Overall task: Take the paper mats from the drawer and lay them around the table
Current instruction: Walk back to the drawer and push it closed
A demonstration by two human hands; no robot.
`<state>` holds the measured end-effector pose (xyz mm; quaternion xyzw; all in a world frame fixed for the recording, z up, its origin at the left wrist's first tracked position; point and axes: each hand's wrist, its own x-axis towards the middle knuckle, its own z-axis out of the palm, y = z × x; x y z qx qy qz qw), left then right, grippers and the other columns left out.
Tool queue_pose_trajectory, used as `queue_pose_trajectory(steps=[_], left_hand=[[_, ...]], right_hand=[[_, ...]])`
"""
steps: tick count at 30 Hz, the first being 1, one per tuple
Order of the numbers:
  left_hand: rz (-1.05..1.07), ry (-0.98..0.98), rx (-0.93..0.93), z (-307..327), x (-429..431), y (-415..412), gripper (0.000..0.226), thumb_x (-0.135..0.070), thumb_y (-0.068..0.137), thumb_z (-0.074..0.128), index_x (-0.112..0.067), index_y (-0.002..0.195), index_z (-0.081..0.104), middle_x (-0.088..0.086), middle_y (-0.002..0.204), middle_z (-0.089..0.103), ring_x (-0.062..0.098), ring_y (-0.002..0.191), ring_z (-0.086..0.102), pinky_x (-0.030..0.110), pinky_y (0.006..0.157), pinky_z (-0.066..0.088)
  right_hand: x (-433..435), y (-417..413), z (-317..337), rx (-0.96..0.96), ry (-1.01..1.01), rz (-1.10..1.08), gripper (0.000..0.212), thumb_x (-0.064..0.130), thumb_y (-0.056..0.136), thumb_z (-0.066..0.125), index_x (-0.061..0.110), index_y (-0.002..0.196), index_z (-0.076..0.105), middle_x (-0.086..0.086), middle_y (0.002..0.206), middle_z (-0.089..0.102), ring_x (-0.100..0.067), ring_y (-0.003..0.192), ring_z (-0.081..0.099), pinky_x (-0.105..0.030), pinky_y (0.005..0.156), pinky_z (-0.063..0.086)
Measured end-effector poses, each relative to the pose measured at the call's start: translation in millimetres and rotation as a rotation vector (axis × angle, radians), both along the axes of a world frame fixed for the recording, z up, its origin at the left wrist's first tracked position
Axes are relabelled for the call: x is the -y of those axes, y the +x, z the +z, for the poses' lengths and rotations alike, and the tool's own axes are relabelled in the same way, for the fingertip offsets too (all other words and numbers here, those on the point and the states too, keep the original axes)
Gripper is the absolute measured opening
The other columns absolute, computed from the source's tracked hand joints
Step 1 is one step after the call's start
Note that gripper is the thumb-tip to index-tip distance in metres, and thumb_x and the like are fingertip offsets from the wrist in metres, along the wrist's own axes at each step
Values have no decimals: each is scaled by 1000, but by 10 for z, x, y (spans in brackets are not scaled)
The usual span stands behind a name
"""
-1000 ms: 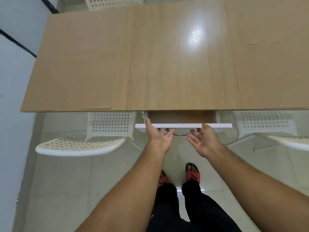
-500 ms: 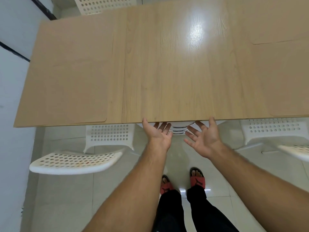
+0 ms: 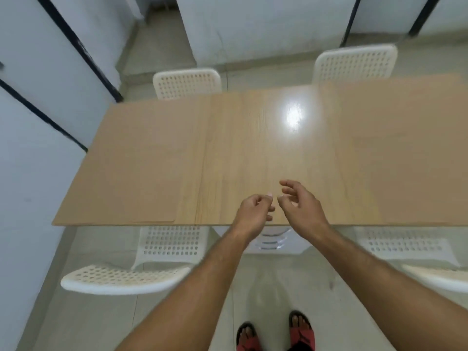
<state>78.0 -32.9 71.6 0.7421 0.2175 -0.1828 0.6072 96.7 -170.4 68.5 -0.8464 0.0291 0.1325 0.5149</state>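
Observation:
A long wooden table [image 3: 253,148] fills the middle of the view. Tan paper mats lie flat on it: one at the near left corner [image 3: 131,193], one at the far left [image 3: 152,127], and more on the right side [image 3: 400,153]; their edges are faint against the wood. Below the table's near edge is the white drawer unit [image 3: 272,243], its front pushed in. My left hand [image 3: 254,214] hovers over the near edge with fingers loosely curled and nothing in it. Beside it, my right hand [image 3: 301,203] is empty with fingers apart.
White perforated chairs stand at the near left [image 3: 141,269], near right [image 3: 415,252], far left [image 3: 187,83] and far right [image 3: 354,63]. White walls with black trim run along the left. My feet in red sandals [image 3: 276,333] stand on the tiled floor.
The drawer went from open to pushed in under the table. Both hands left its front and rose above the table's near edge. My view lifted and shows the far chairs.

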Motion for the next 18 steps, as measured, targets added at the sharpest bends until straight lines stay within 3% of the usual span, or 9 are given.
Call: queue_pose_trajectory(steps=[2,5,8,11,14,18], left_hand=[[-38,108,170,395,-90,194,34,-48,98,50,-21,112,65,2,109,71,19,95,69,34,86,51],[-86,323,417,1079,-199,424,42,-49,96,53,-24,129,60,-4,122,66,14,111,62,31,95,48],[-143,635,700,1793,-261,551,49,-49,97,54,-22,138,52,-1,137,56,16,128,50,32,106,38],[-123,911,946,2459,-291,632,59,-55,94,50,-26,145,41,-1,148,46,20,139,38,42,111,36],[-56,1115,1019,3034,-302,658,73,-61,93,45,-30,154,20,3,164,23,26,151,18,58,113,28],[-5,1275,1106,3645,-320,661,84,-66,93,40,-33,157,-2,2,168,-10,27,154,-8,65,114,19]], right_hand=[[24,172,421,153,-42,47,43,31,96,57,30,139,52,10,135,58,-9,125,53,-32,103,43],[67,394,1084,378,-160,91,47,37,96,55,32,143,47,10,145,52,-11,119,53,-27,100,38],[87,557,1730,553,-295,98,57,45,96,53,33,149,37,8,154,41,-12,139,39,-26,103,32],[99,667,2334,778,-542,73,74,60,92,47,33,155,19,-4,164,24,-25,151,21,-44,117,26],[119,747,2913,956,-701,1,82,69,90,41,33,157,10,-9,166,15,-31,153,13,-54,120,20],[172,862,3590,1072,-751,-102,84,75,89,31,34,158,5,-7,168,3,-31,154,0,-55,121,11]])
